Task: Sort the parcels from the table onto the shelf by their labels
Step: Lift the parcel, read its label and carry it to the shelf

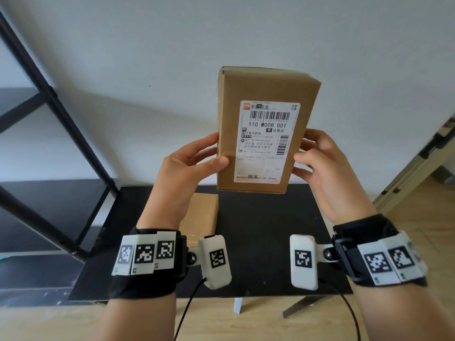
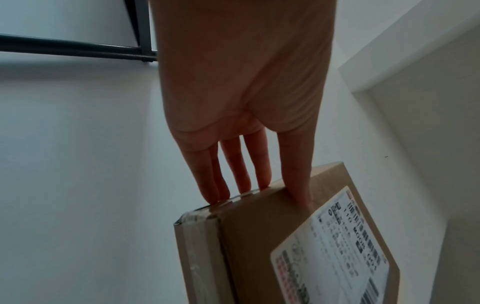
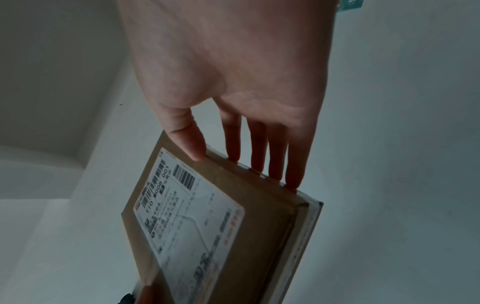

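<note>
Parcel (image 1: 266, 134) labelled "110 M008 001", STO-branded, is gripped upright by left hand (image 1: 187, 168) and right hand (image 1: 325, 168).

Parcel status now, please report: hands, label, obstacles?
Left hand and right hand hold parcel upright. Label faces camera. Second box on table.

The held parcel (image 1: 266, 129) is matt brown corrugated cardboard; its edges carry clear glossy tape (image 2: 207, 207), wrinkled at the corner; the shipping label (image 1: 267, 141) is white paper, smooth, with a slight sheen. The second parcel (image 1: 202, 215) on the table is the same matt brown cardboard. The table top (image 1: 266, 222) is black and matt; the shelf frame (image 1: 56, 104) appears to be black-painted metal, smooth, low sheen. The wrist straps (image 1: 147, 284) are black cloth; the marker housings (image 1: 216, 259) are white matt plastic. The floor (image 1: 246, 323) shows a light wood finish; the wall (image 1: 221, 33) is white, matt.
</note>
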